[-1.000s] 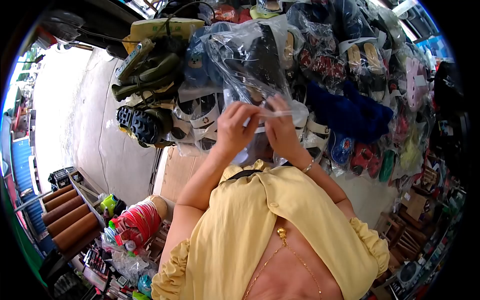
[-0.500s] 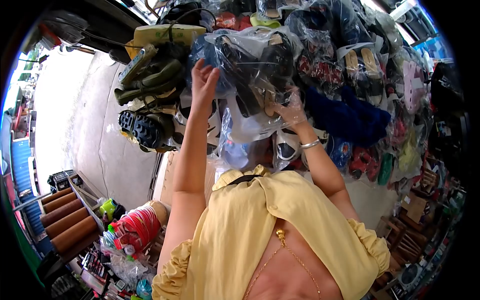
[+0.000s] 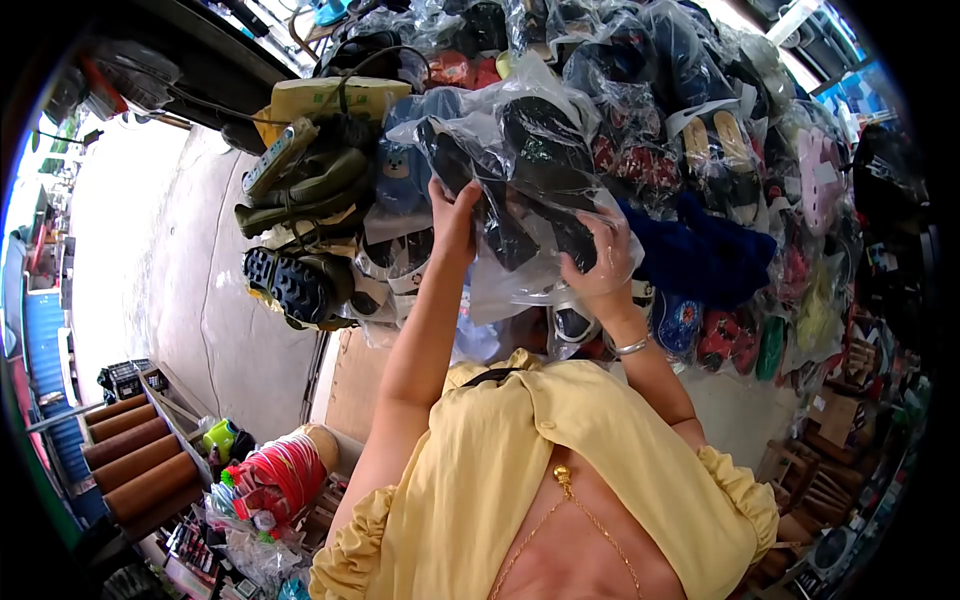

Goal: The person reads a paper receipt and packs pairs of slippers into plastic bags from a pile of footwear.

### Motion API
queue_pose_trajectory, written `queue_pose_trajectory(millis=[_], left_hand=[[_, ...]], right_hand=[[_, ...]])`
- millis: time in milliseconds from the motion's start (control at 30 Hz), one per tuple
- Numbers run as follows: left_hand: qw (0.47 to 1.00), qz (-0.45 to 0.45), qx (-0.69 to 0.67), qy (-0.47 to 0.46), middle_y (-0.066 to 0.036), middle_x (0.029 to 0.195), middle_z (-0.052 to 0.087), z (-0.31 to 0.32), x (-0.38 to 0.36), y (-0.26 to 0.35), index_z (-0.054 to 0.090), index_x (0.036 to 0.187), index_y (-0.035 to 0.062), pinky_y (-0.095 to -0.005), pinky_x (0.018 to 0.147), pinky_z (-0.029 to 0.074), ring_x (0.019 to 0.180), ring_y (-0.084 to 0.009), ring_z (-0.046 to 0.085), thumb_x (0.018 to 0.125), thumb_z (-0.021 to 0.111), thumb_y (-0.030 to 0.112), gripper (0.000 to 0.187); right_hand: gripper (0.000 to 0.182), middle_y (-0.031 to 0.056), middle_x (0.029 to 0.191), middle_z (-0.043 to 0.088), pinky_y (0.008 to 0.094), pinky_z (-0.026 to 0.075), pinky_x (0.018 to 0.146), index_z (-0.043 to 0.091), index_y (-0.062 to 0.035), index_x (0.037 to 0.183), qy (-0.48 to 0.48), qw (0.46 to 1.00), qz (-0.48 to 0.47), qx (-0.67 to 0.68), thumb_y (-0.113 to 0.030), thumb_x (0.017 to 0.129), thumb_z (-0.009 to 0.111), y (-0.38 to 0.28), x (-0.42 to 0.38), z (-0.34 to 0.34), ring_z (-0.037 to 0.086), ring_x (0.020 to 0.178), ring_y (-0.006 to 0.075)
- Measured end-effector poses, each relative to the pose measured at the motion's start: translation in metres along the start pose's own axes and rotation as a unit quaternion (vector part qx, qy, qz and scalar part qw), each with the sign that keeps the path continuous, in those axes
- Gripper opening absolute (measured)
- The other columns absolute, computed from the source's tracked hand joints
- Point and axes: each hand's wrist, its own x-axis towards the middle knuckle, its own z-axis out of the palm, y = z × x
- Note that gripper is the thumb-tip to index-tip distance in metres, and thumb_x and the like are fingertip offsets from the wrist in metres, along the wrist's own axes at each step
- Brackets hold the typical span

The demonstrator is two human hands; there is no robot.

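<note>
A pair of black shoes (image 3: 543,148) in a clear plastic bag (image 3: 490,295) is held up in front of me, over the piled footwear. My left hand (image 3: 455,218) grips the left shoe's side, thumb toward me and fingers partly hidden behind the bag. On the right, my right hand (image 3: 603,262) curls around the lower end of the other shoe, with clear plastic lying over its fingers. Blue slippers (image 3: 402,175) with a bear face lie just left of the bag. Dark blue fluffy footwear (image 3: 700,250) sits right of my right hand.
Bagged shoes cover the stall, including tan-soled sandals (image 3: 735,140) and pink clogs (image 3: 822,168). Olive green shoes (image 3: 325,180) are stacked at the left by the concrete floor (image 3: 230,300). Brown rolls (image 3: 150,470) and a spool of red cord (image 3: 285,470) are at lower left.
My left hand, lifted with spread fingers before, has come down and right and taken hold of the bagged shoes. The right hand has shifted slightly lower, and the bear slippers now show more.
</note>
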Motion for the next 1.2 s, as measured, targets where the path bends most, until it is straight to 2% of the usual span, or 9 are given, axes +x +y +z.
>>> queue_pose_trajectory(millis=[233,333,433,500,633,733,833,1067,1200], left_hand=[[1.000,-0.007,0.024,0.010,-0.012,0.120,0.055,-0.025,0.003,-0.028,0.035,0.135,0.0029,-0.0332,0.093,0.045,0.105,-0.0201,0.056,0.084,0.069,0.029,0.067],[0.999,0.020,0.043,0.018,-0.011,0.123,0.054,-0.026,-0.005,-0.038,0.033,0.139,0.0035,-0.0334,0.097,0.041,0.111,-0.0196,0.053,0.082,0.073,0.031,0.075],[0.999,0.021,0.016,0.032,-0.010,0.129,0.051,-0.022,-0.006,-0.042,0.029,0.142,0.0058,-0.0341,0.100,0.040,0.115,-0.0205,0.051,0.079,0.076,0.020,0.080],[1.000,0.014,0.019,0.015,-0.010,0.128,0.051,-0.016,-0.009,-0.034,0.029,0.142,0.0057,-0.0335,0.099,0.040,0.115,-0.0204,0.051,0.080,0.076,0.018,0.079],[0.999,0.050,0.014,0.001,-0.010,0.128,0.051,-0.018,-0.012,-0.030,0.025,0.143,0.0057,-0.0318,0.099,0.040,0.115,-0.0178,0.051,0.084,0.072,0.012,0.075],[0.998,0.057,0.012,0.027,-0.009,0.129,0.050,-0.023,-0.006,-0.033,0.023,0.144,0.0058,-0.0309,0.099,0.039,0.115,-0.0173,0.050,0.086,0.069,0.011,0.075],[0.992,0.090,0.056,0.073,-0.007,0.130,0.047,-0.032,-0.002,-0.048,0.021,0.146,0.0086,-0.0298,0.098,0.038,0.114,-0.0173,0.048,0.088,0.063,0.010,0.071],[0.999,0.025,-0.028,0.024,-0.005,0.127,0.047,-0.032,-0.018,-0.031,0.020,0.147,0.0115,-0.0283,0.093,0.039,0.111,-0.0162,0.046,0.089,0.061,0.007,0.072],[0.957,0.196,0.206,0.060,-0.010,0.132,0.048,-0.041,0.001,-0.004,0.025,0.146,0.0108,-0.0347,0.095,0.040,0.114,-0.0216,0.050,0.088,0.066,0.013,0.071]], right_hand=[[0.048,0.0145,0.121,0.051,0.0384,0.040,0.098,0.056,-0.0081,0.121,-0.049,0.985,0.076,0.146,-0.013,0.075,0.072,0.000,-0.022,0.000,0.050,0.114,0.0301],[0.044,0.0111,0.123,0.053,0.0333,0.040,0.100,0.050,-0.0008,0.129,-0.006,0.869,0.271,0.414,-0.013,0.089,0.064,0.007,-0.034,0.016,0.051,0.115,0.0230],[0.041,0.0107,0.123,0.059,0.0358,0.048,0.098,0.052,0.0024,0.124,-0.017,0.506,0.469,0.724,-0.016,0.090,0.066,0.019,-0.025,0.027,0.058,0.111,0.0216],[0.043,0.0094,0.120,0.060,0.0346,0.049,0.096,0.051,0.0019,0.124,-0.052,0.430,0.519,0.737,-0.018,0.089,0.067,0.014,-0.028,0.027,0.059,0.108,0.0211],[0.050,0.0080,0.118,0.061,0.0333,0.048,0.095,0.050,0.0004,0.124,-0.057,0.537,0.468,0.700,-0.020,0.084,0.073,0.012,-0.014,0.020,0.060,0.105,0.0206],[0.056,0.0107,0.114,0.062,0.0354,0.046,0.094,0.054,0.0010,0.120,-0.119,0.874,0.292,0.370,-0.021,0.074,0.079,0.004,-0.002,0.001,0.059,0.106,0.0247],[0.069,0.0175,0.120,0.058,0.0352,0.044,0.095,0.046,0.0021,0.132,-0.092,0.986,0.044,0.133,-0.018,0.074,0.078,-0.020,0.005,0.001,0.058,0.109,0.0291],[0.067,0.0056,0.123,0.056,0.0313,0.044,0.096,0.046,-0.0020,0.132,-0.153,0.793,0.267,0.526,-0.012,0.074,0.079,-0.007,0.006,0.000,0.054,0.110,0.0181],[0.074,0.0087,0.121,0.056,0.0301,0.044,0.095,0.042,-0.0021,0.134,-0.086,0.894,0.229,0.375,-0.013,0.073,0.081,0.022,-0.008,0.017,0.054,0.109,0.0170]])
